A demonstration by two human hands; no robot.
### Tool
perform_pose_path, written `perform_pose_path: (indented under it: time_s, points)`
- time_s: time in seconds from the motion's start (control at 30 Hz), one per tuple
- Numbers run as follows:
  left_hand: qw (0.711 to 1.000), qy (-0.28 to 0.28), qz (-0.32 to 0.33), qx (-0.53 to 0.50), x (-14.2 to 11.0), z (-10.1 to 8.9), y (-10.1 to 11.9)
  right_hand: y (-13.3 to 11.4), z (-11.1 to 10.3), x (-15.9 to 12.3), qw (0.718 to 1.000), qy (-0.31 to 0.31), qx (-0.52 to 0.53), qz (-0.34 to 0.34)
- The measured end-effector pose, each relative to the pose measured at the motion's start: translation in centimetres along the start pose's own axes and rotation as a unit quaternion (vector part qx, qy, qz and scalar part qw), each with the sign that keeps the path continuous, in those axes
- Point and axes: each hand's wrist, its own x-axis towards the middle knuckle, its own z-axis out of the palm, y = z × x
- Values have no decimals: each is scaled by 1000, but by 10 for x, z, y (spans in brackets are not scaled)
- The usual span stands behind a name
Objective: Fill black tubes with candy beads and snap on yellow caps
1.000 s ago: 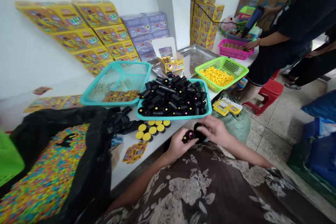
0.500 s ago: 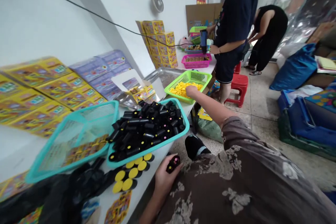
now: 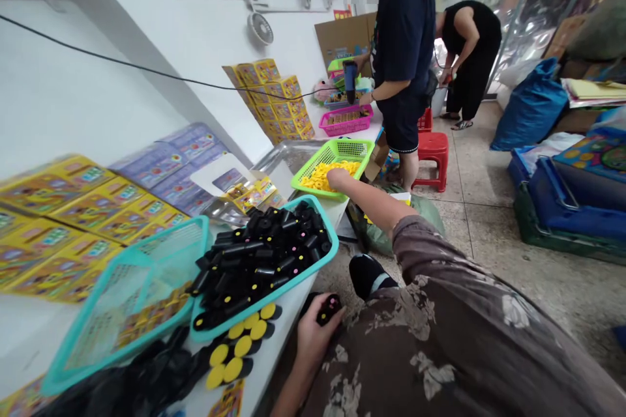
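Observation:
My left hand [image 3: 313,333] is closed around small black cylinders [image 3: 330,308] whose ends carry pink and yellow dots, held by my lap. My right hand [image 3: 341,180] reaches into the lime-green basket [image 3: 299,173], down among small yellow plastic pieces [image 3: 319,176]; its fingertips are hidden, so their grip cannot be seen. Between my hands on the table, a turquoise basket [image 3: 274,305] is heaped with black cylinders [image 3: 264,254]. Beside its near edge stand several black cylinders with yellow round tops [image 3: 233,369].
Another turquoise basket [image 3: 63,345] holds brown-yellow pieces. Stacked yellow boxes [image 3: 68,208] and purple boxes [image 3: 169,159] line the wall. A co-worker [image 3: 403,45] stands over a pink basket [image 3: 342,122], holding a blue power tool [image 3: 350,81]. A red stool [image 3: 433,159] is on the floor.
The camera view has turned, and the table's contents appear further left. My right hand is still in the lime-green basket, and the left still holds the black cylinders. The person behind stands slightly straighter.

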Motion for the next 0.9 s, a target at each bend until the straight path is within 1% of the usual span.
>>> perform_pose_path:
  time_s: [0.1, 0.17, 0.23, 0.27, 0.33, 0.4, 0.47, 0.5, 0.53, 0.57, 0.6, 0.63, 0.67, 0.7, 0.8, 0.9]
  points:
    - [1000, -18, 8, 6, 5, 1, 3, 1, -7, -5, 991, 81, 95, 42]
    - [1000, -8, 19, 10, 8, 1, 3, 5, -12, -13, 977, 129, 161, 56]
    - [1000, 7, 22, 6, 10, 3, 3, 12, -11, -30, 958, 159, 231, 61]
    - [1000, 12, 18, 0, 11, 3, 2, 15, -7, -43, 948, 163, 268, 60]
    - [1000, 15, 3, -15, 12, 5, 1, 21, 11, -81, 927, 147, 340, 55]
    - [1000, 8, -11, -27, 13, 7, 0, 21, 42, -129, 908, 100, 404, 49]
    - [999, -3, -16, -33, 16, 10, -2, 13, 81, -178, 869, 12, 493, 33]
    - [999, -10, -16, -35, 18, 12, -2, 7, 100, -199, 859, -23, 510, 33]
    - [999, -17, -14, -38, 20, 15, -3, 1, 117, -216, 847, -53, 527, 33]
    - [999, -22, -11, -40, 23, 17, -3, -5, 132, -228, 828, -86, 554, 32]
    - [999, -27, -9, -43, 25, 20, -4, -11, 144, -237, 805, -113, 582, 36]
    - [998, -33, -10, -44, 27, 23, -4, -15, 152, -241, 785, -126, 605, 45]
    - [998, -40, -13, -44, 29, 25, -5, -18, 157, -243, 768, -129, 625, 57]
    - [998, -49, -15, -44, 30, 27, -6, -19, 161, -243, 758, -122, 637, 71]
    - [997, -65, -7, -44, 30, 30, -11, -20, 163, -239, 751, -83, 647, 102]
    - [997, -59, 11, -53, 28, 30, -17, -21, 165, -238, 754, -67, 644, 111]
